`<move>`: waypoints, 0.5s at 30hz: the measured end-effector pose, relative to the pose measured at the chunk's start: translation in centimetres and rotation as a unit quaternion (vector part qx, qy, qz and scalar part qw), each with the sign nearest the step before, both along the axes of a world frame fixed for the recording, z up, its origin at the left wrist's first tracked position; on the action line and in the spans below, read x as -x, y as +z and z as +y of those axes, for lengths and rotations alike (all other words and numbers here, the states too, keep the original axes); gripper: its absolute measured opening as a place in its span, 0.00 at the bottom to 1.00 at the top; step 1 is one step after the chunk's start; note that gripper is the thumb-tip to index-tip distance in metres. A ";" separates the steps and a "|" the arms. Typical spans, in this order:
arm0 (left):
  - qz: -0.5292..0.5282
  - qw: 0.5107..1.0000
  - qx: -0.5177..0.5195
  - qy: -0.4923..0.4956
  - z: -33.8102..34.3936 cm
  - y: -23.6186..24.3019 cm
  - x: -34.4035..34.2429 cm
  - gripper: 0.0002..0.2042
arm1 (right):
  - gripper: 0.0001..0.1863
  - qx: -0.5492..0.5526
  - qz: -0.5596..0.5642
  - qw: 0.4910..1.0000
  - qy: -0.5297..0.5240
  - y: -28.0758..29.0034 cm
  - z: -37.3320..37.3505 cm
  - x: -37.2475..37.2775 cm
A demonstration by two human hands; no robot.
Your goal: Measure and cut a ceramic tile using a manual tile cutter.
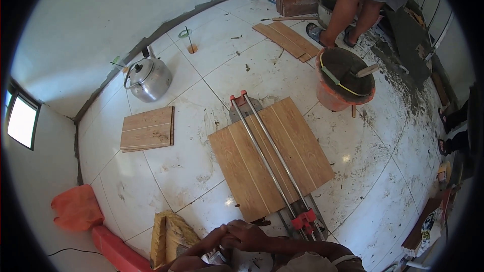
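My left hand and my right hand meet near the lower edge, fingers curled in against each other. Whatever is between them, if anything, is hidden. Just ahead and to the right lies a manual tile cutter with two steel rails and a red carriage at its near end. A large wood-patterned tile rests under the rails, turned at an angle. Neither hand touches the cutter's rails or the tile. Beside my left forearm stands a worn yellowish block-like piece.
Wood-patterned pieces are stacked at left, near a metal kettle. An orange bucket holds dark mix and a wooden handle. Planks lie near a standing person. Another person's feet show at far right. A red bag sits by the wall.
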State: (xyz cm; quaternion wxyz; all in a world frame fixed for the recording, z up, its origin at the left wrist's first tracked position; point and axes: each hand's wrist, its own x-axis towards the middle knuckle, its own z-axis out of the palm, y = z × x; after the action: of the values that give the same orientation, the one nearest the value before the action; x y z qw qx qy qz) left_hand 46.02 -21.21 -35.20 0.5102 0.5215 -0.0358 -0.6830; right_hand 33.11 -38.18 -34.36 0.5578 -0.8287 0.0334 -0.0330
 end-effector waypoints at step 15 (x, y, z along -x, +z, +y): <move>0.077 0.995 0.057 0.010 -11.1 3.4 -5.1 0.33 | 0.12 -0.289 0.061 0.914 -0.279 2.5 -9.0 -3.0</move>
State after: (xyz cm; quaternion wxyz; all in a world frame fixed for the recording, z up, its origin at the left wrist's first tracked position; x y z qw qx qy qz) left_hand 51.12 -32.35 -31.77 0.5475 0.4379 -0.0303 -0.7125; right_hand 36.08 -47.15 -31.81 0.7379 -0.5887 0.3055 -0.1252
